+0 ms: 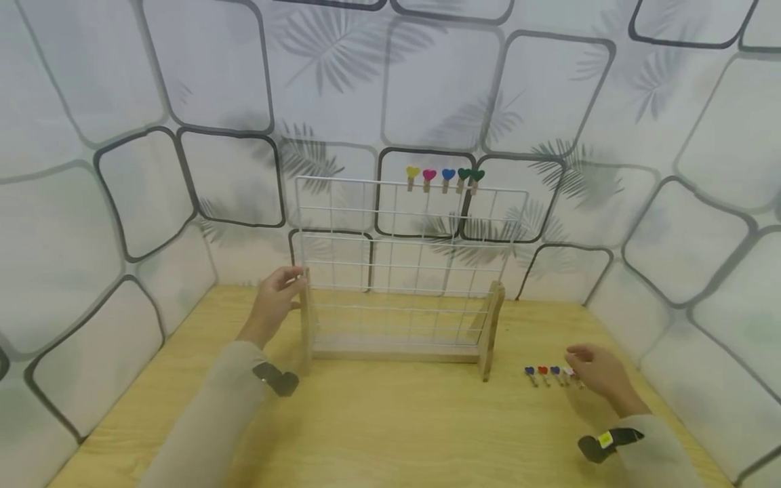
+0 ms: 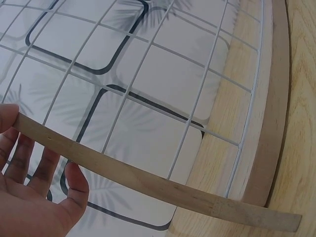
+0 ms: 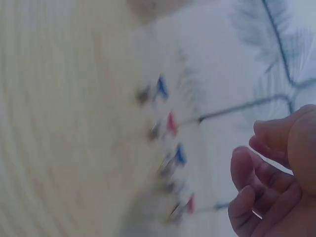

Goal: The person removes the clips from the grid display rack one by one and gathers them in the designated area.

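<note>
A white wire grid rack with a wooden base [image 1: 396, 354] stands upright on the table. My left hand [image 1: 271, 305] grips the rack's left wooden post [image 2: 123, 173] near its top, thumb and fingertips against it. Along the grid's top wire sit heart clothespins: yellow [image 1: 413, 173], pink [image 1: 430, 175], blue [image 1: 448, 175] and two green, close together on the right. My right hand [image 1: 598, 373] hovers at the right end of a row of heart clothespins, including a red one [image 1: 543, 371], with fingers loosely bent and nothing visible between them. It partly hides the last clothespin there.
The light wood table [image 1: 390, 427] ends at patterned walls behind and on both sides. Right of the grid, the rack's other wooden post [image 1: 491, 332] stands between the grid and the loose row. The right wrist view is blurred.
</note>
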{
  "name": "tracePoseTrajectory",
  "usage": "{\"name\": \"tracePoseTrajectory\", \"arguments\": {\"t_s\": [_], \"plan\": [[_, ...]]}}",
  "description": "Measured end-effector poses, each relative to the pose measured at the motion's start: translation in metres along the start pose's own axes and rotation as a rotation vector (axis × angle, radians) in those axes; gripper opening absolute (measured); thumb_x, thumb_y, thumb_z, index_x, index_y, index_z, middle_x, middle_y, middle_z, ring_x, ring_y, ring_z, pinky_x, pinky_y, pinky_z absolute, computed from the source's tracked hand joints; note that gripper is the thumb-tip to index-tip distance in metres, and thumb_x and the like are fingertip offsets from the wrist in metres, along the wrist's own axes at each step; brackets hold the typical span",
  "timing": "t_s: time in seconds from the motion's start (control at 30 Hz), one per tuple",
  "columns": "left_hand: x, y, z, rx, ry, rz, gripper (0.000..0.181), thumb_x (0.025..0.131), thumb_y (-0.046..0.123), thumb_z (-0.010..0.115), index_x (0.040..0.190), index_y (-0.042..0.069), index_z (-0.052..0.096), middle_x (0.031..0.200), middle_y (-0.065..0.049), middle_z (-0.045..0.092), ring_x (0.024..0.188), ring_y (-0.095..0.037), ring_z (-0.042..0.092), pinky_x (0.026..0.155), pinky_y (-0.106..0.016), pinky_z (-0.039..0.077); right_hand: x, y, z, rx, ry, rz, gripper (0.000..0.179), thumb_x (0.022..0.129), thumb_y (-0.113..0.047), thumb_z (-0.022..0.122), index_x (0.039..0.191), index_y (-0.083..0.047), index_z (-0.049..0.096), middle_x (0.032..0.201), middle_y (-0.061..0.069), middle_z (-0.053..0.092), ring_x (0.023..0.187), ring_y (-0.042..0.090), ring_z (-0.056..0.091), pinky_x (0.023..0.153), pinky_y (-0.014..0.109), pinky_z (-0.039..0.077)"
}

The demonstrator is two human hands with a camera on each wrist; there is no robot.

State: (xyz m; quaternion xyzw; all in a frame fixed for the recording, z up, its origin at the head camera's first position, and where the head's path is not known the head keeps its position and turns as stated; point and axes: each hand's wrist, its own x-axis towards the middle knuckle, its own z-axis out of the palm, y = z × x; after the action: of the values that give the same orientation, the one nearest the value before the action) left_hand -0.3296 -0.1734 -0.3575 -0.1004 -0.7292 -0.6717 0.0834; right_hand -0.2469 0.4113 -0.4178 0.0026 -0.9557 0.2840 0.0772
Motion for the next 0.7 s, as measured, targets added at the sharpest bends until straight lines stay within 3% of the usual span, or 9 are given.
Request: {"name": "tracePoseTrajectory", "arguments": {"t_s": [0.17, 0.3, 0.47, 0.7], "plan": [[0.0, 0.0, 0.0, -0.003, -0.002, -0.003, 0.036, 0.1, 0.011, 0.052, 0.129, -0.009, 0.046, 0.138, -0.024, 0.048, 0.122, -0.03, 0.049, 0.078, -0.028, 0.053, 0.012, -0.058, -0.003, 0.008, 0.013, -0.175, 0.034, 0.099, -0.02, 0.057, 0.12, 0.006, 0.059, 0.108, 0.024, 0.066, 0.073, 0.021, 0.066, 0.061, 0.033, 0.055], [0.001, 0.0, -0.002, 0.001, -0.001, 0.003, 0.035, 0.1, 0.01, 0.052, 0.129, -0.008, 0.046, 0.137, -0.023, 0.048, 0.122, -0.03, 0.049, 0.078, -0.028, 0.053, 0.023, -0.121, -0.011, 0.005, 0.027, -0.32, 0.028, 0.098, -0.017, 0.059, 0.117, 0.003, 0.062, 0.102, 0.017, 0.068, 0.071, 0.018, 0.065, 0.056, 0.03, 0.053], [0.002, -0.001, -0.004, 0.004, -0.011, 0.004, 0.036, 0.101, 0.012, 0.051, 0.13, -0.007, 0.046, 0.138, -0.022, 0.047, 0.117, -0.024, 0.051, 0.081, -0.029, 0.053, 0.036, -0.201, -0.026, -0.016, 0.117, -0.511, 0.02, 0.095, -0.014, 0.061, 0.107, 0.001, 0.067, 0.094, 0.011, 0.07, 0.07, 0.019, 0.065, 0.054, 0.03, 0.051], [0.002, -0.003, -0.003, 0.002, -0.007, -0.002, 0.034, 0.1, 0.012, 0.052, 0.128, -0.007, 0.047, 0.139, -0.02, 0.048, 0.112, -0.019, 0.053, 0.083, -0.032, 0.052, 0.054, -0.285, -0.047, 0.0, 0.191, -0.606, 0.022, 0.097, -0.018, 0.059, 0.108, -0.002, 0.067, 0.095, 0.011, 0.069, 0.069, 0.021, 0.063, 0.055, 0.034, 0.051]]}}
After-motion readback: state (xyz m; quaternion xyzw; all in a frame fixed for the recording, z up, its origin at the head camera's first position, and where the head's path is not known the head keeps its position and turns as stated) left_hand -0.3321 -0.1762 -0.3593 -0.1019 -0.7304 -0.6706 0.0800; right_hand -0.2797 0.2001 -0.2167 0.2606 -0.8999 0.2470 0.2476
